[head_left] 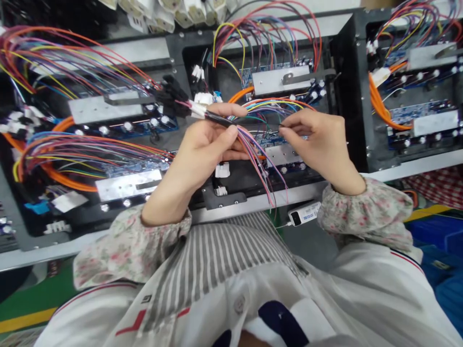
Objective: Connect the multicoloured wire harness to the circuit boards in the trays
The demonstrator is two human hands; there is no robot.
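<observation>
My left hand [211, 137] is closed around a wire harness [220, 118] wrapped in black sleeve, with white labels on its upper-left end. Loose pink, purple and dark wire ends [260, 168] hang from it toward the front rail. Thumb and forefinger of my right hand [313, 137] pinch a thin dark strand, probably a wire, above the lower circuit board [284, 155]. That board lies in a black tray and is partly hidden by my hands and the wires. Another circuit board [277, 79] with a metal plate sits behind it.
A left tray holds boards with coloured wire bundles [90, 149]; a right tray holds more boards [434, 123]. White connectors [222, 169] lie by my left wrist. Several white plugs [173, 12] are piled at the back. A small white device [304, 213] hangs below the front rail.
</observation>
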